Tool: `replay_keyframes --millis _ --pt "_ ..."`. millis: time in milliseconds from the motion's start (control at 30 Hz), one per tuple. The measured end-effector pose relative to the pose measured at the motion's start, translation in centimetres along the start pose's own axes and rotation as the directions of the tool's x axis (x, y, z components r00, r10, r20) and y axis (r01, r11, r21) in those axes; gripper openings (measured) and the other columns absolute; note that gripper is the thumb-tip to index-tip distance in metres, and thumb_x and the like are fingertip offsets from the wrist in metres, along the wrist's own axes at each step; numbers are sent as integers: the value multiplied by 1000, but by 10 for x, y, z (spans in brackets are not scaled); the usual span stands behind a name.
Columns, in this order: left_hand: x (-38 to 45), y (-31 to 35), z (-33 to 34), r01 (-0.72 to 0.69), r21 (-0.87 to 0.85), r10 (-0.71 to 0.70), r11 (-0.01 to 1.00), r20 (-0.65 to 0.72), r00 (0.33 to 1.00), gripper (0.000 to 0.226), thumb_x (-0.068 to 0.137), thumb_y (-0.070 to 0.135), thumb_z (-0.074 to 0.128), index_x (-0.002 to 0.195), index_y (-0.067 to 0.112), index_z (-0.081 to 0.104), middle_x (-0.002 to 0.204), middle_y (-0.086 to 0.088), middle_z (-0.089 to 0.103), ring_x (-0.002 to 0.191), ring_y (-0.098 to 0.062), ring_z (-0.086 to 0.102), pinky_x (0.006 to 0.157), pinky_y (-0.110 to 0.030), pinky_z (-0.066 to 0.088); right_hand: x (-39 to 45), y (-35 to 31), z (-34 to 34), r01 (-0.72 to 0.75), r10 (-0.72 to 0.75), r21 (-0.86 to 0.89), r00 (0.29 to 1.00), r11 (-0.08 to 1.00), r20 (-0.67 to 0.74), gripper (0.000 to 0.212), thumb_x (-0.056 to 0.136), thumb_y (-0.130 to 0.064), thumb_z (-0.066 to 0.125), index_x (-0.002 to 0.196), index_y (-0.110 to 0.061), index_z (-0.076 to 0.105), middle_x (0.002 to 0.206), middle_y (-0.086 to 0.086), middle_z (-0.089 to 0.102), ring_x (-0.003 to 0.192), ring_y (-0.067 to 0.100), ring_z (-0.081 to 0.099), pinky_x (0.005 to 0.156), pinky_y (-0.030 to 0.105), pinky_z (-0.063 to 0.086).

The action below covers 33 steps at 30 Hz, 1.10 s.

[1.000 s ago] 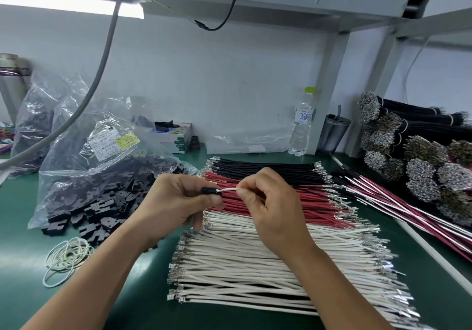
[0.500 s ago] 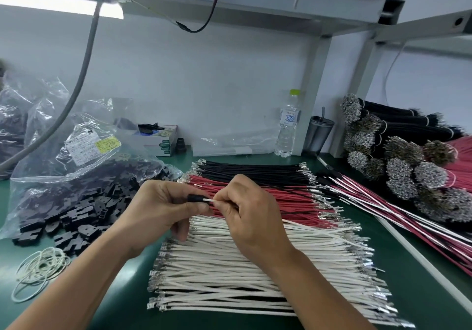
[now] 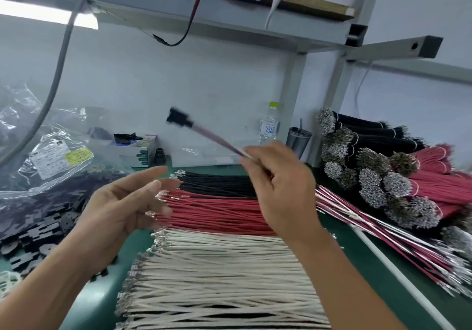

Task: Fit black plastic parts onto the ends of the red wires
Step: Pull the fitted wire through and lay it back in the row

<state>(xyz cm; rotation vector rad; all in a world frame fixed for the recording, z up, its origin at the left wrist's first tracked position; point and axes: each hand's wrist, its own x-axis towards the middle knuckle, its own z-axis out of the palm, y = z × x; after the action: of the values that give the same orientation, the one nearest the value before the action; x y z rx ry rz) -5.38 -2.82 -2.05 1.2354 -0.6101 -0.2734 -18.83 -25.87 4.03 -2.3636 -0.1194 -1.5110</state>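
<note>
Many black parts (image 3: pixel 38 230) beside wires (image 3: pixel 217 212)

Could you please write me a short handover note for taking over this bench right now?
Right hand pinches a wire raised in the air, a black plastic part already on its far end. Left hand is open, holding nothing. Loose black parts lie at the left by the bag; the red wires are stacked mid-bench. Left: set this one aside, fit the rest.
</note>
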Motion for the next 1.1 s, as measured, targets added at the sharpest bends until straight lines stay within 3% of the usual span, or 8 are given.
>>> replay_keyframes --millis 100,267,400,533,700,800,900,1100 --pt "1 1 -5 6 126 3 992 -72 997 42 76 35 88 116 27 78 112 -8 79 77 -24 75 60 -29 63 37 33 -42 -135 128 -30 977 990 -171 12 95 -33 63 101 -28 72 81 -18 60 72 2 56 65 17 39" --pt "12 -17 -28 63 542 138 838 -322 937 22 83 13 85 80 34 83 78 8 80 67 -15 75 68 -34 61 12 136 -86 -427 490 -512 872 746 -12 18 98 -22 58 106 -22 74 93 1 66 67 18 59 60 29 42" --pt "17 -25 -49 98 933 255 347 -195 947 21 85 27 83 88 46 76 86 25 66 84 -17 70 78 -40 58 -46 187 -78 -353 663 -764 738 540 127 33 100 -19 50 127 -24 67 118 4 61 89 23 61 65 29 44" --pt "18 -32 -52 88 996 115 33 -91 989 21 91 52 69 110 45 76 101 17 53 101 -15 65 81 -34 56 -67 197 -65 -192 636 -873 754 449 162 32 95 -17 53 119 -28 70 109 -1 58 97 19 56 55 27 35" --pt "18 -31 -51 108 994 87 1 -107 990 13 91 50 70 100 45 77 101 18 52 97 -12 62 80 -32 55 -71 199 -67 -264 607 -801 781 538 150 32 96 -21 59 126 -23 69 111 0 59 103 22 56 67 30 48" --pt "18 -30 -53 130 991 116 28 -133 984 18 87 45 76 104 40 78 102 16 52 100 -15 64 83 -35 56 -78 203 -70 -283 709 -809 671 515 216 58 99 -51 49 149 -21 45 139 3 52 122 25 55 90 36 50" --pt "18 -30 -54 134 990 116 47 -138 984 24 85 44 78 108 36 78 99 16 51 99 -17 65 83 -38 56 -83 208 -72 -205 751 -882 624 425 217 75 95 -69 41 154 -25 29 145 3 50 127 25 54 93 37 48" --pt "18 -33 -56 133 989 117 64 -140 983 24 85 47 78 107 39 78 97 17 52 96 -16 65 81 -38 57 -74 209 -71 -148 733 -909 648 389 209 42 101 -42 47 140 -26 46 128 0 58 118 24 55 86 37 50"
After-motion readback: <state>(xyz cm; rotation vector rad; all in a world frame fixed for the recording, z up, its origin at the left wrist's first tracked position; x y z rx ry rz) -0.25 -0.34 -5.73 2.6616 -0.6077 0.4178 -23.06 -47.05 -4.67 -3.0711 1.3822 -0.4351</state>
